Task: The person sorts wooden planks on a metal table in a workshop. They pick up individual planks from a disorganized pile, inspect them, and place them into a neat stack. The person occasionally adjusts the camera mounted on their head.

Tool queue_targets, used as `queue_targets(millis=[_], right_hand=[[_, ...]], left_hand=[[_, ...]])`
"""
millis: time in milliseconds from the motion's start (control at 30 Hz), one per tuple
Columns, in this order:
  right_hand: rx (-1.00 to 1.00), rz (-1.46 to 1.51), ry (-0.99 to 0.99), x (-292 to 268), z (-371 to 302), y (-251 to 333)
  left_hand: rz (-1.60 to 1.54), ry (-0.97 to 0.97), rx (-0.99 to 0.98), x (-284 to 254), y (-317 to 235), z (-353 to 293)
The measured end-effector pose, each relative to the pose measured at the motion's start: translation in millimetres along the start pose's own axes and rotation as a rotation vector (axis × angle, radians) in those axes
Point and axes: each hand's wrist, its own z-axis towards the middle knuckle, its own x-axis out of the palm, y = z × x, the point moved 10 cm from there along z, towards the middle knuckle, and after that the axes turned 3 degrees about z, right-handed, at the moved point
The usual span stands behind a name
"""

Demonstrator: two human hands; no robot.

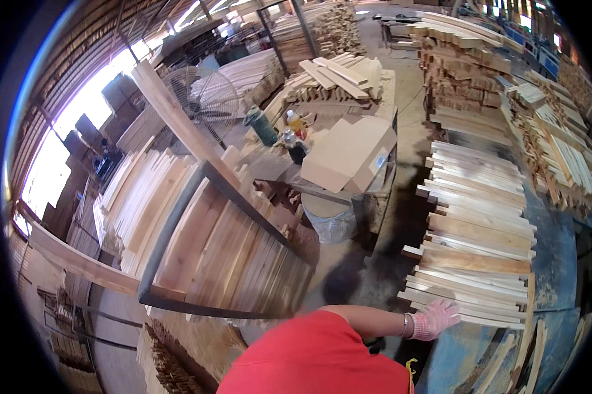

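- The pink-gloved left hand [432, 320] lay relaxed, fingers spread, at the left ends of the nearest planks [480, 230].
- The right hand was out of view; its state could not be told.
- The planks lay side by side on a blue table [558, 262].
- Farther left, a box [338, 154] sat beside bottles [261, 126].
- Boards [224, 243] filled a frame [171, 231].

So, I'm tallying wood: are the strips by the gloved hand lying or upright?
Lying: the strips stretch sideways across the blue table, side by side.
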Motion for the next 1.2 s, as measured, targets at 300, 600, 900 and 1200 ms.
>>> queue_targets(millis=[300, 600, 900, 1200], right_hand=[[0.451, 1.181, -0.085, 102.5, 129.6, 113.4], [0.287, 1.115, -0.019, 25.8, 129.5, 130.2], [0.595, 0.194, -0.043, 91.2, -137.2, -20.1], [0.717, 0.522, -0.793, 46.5, -195.8, -111.7]], left_hand=[[-0.25, 0.067, 0.124, -89.2, 17.4, -7.1], [-0.196, 0.211, 0.254, -52.4, -53.8, -14.1], [-0.148, 0.486, 0.771, 34.0, -226.6, -41.6], [0.194, 0.777, 0.815, 123.9, -300.3, -64.5]])
